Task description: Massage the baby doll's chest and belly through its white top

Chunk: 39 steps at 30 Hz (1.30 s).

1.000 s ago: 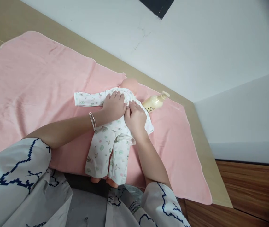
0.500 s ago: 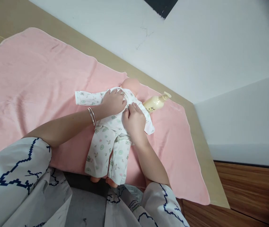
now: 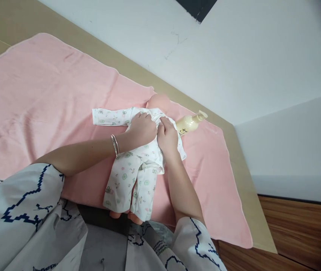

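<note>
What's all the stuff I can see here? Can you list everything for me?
doll: one, peach head and feet, lying on the towel
printed baby suit: one, white with small green and pink prints, on the doll
towel: one, pink, spread over the tan surface
pump bottle: one, cream, lying on the towel beside the doll
bangles: two, silver, left wrist
left hand: one, gripping the suit at the doll's chest
right hand: one, gripping the suit beside it

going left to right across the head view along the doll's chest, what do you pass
empty printed white sleeve → silver bangles on the wrist → left hand → right hand → cream pump bottle lying on the pink towel
</note>
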Available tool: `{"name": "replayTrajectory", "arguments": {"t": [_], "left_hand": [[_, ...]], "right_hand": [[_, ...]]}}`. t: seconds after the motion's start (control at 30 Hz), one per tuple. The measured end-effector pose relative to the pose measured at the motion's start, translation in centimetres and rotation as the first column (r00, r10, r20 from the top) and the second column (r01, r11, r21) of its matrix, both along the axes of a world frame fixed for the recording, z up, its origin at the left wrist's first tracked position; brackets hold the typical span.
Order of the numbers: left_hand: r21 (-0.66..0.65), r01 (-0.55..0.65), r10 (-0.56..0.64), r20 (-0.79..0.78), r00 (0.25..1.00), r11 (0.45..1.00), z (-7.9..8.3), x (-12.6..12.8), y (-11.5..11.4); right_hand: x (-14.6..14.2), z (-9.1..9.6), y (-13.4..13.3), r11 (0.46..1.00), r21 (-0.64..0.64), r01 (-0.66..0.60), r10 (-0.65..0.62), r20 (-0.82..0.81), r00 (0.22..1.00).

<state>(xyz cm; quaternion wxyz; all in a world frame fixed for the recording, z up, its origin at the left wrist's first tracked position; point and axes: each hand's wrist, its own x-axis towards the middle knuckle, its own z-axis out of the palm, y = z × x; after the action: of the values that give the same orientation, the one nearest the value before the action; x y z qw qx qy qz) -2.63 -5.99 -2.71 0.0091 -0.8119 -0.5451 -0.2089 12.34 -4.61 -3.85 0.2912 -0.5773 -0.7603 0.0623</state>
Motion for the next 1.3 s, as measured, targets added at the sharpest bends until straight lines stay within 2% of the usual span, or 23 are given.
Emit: {"name": "replayTrajectory", "arguments": {"t": [0.13, 0.27, 0.77, 1.0, 1.13, 1.3], "left_hand": [[-0.036, -0.007, 0.007, 0.022, 1.0, 0.999, 0.2, -0.4, 0.2], [-0.019, -0.04, 0.041, 0.054, 0.998, 0.999, 0.4, -1.0, 0.7], [-0.042, -0.083, 0.085, 0.045, 0.995, 0.996, -0.5, -0.3, 0.5], [0.109, -0.059, 0.061, -0.024, 0.998, 0.992, -1.9, 0.6, -0.7], [0.133, -0.032, 0.038, -0.04, 0.998, 0.991, -1.7, 0.6, -1.1], [0.015, -0.026, 0.025, 0.046, 0.999, 1.0, -0.4, -0.7, 0.0]], "right_hand": [[-1.5, 1.1, -2.3, 0.99, 0.059, 0.13, -0.138, 0.178, 0.974], [-2.2, 1.8, -3.5, 0.98, 0.09, 0.179, -0.198, 0.275, 0.941], [-0.6, 0.6, -0.6, 0.995, 0.034, 0.092, -0.097, 0.211, 0.973], [0.6, -0.5, 1.0, 0.996, -0.028, 0.086, -0.085, 0.032, 0.996], [0.2, -0.4, 0.3, 0.99, 0.059, 0.131, -0.134, 0.056, 0.989], [-1.5, 0.8, -2.4, 0.976, 0.136, 0.169, -0.197, 0.23, 0.953]]}}
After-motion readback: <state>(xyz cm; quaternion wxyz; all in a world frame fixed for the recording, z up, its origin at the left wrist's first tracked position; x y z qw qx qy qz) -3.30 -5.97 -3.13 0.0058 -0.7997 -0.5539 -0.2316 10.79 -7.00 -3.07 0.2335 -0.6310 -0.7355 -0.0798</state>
